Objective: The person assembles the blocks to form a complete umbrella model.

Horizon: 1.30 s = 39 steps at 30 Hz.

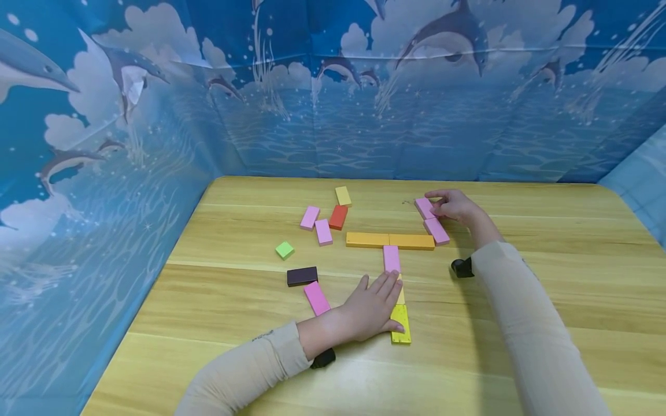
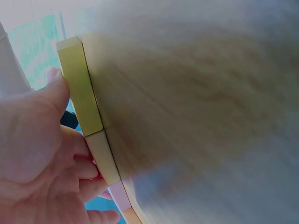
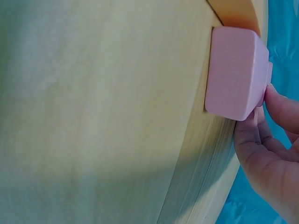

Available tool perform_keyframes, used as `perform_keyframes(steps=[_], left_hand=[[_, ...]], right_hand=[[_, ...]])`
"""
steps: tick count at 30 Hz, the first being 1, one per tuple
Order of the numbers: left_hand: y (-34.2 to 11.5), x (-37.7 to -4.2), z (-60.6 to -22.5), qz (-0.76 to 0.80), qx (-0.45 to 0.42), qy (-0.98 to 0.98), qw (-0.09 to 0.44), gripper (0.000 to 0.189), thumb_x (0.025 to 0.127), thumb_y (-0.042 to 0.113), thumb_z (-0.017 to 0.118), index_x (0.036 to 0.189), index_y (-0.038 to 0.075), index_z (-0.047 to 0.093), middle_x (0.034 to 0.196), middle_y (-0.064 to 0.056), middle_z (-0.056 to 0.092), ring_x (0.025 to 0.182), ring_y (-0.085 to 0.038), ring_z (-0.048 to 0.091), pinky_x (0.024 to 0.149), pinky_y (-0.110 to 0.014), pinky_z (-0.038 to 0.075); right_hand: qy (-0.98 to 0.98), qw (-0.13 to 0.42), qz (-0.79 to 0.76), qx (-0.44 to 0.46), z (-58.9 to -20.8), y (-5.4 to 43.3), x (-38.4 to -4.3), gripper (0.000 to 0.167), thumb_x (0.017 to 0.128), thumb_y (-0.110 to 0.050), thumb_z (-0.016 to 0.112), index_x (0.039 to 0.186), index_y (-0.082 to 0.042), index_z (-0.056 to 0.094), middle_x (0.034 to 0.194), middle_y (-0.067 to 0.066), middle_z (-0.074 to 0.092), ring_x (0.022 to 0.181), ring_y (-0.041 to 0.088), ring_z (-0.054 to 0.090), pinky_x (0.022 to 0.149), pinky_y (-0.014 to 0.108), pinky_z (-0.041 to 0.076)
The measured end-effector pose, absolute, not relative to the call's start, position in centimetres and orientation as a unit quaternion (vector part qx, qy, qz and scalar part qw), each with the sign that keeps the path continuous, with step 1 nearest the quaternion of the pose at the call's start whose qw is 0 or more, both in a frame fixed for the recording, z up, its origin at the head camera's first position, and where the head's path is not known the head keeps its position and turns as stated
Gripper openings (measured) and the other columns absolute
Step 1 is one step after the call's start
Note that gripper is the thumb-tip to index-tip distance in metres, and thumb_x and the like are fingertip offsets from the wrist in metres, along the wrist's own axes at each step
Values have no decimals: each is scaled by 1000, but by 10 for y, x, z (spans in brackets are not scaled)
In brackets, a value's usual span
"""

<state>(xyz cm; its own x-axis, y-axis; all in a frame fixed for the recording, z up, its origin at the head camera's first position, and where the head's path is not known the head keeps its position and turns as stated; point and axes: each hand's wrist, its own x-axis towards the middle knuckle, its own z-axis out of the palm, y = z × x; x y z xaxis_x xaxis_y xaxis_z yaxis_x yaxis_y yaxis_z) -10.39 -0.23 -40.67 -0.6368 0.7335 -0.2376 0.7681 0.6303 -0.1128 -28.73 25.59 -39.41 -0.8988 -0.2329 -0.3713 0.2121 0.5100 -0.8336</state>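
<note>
A column of flat blocks runs toward me: a pink block, a pale yellow block and a bright yellow block. My left hand rests along its left side, fingers extended over the pink and pale blocks, thumb on the yellow block. Two orange blocks lie end to end across the column's far end. To their right, two pink blocks stand in a slanted line. My right hand pinches the farther pink block; the nearer pink block touches the orange row's end.
Left of the orange row lie a red block, a yellow block and two pink blocks. Nearer are a green block, a black block and another pink block, partly behind my left wrist. A dolphin-print curtain hangs behind the table.
</note>
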Motion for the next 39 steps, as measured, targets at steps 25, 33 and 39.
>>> perform_keyframes(steps=[25,33,39], left_hand=[[-3,-100,-406,-95,419,900,71,78,93,60,28,147,3,23,154,-13,17,140,-23,18,106,-45,28],[-3,-102,-411,-95,419,900,72,77,94,59,29,148,4,23,154,-13,16,140,-23,18,106,-46,29],[-3,-102,-412,-97,420,900,66,79,93,61,29,147,4,23,154,-13,16,140,-24,19,105,-47,30]], right_hand=[[849,226,-477,-2,-394,257,-285,55,96,-4,48,145,1,26,127,25,39,97,22,47,76,24,45],[826,242,-509,6,-393,262,-286,61,95,-13,53,146,1,22,135,26,34,92,14,50,76,24,46],[819,238,-523,-2,-383,261,-291,61,95,-11,52,146,2,21,134,24,36,91,11,53,82,29,47]])
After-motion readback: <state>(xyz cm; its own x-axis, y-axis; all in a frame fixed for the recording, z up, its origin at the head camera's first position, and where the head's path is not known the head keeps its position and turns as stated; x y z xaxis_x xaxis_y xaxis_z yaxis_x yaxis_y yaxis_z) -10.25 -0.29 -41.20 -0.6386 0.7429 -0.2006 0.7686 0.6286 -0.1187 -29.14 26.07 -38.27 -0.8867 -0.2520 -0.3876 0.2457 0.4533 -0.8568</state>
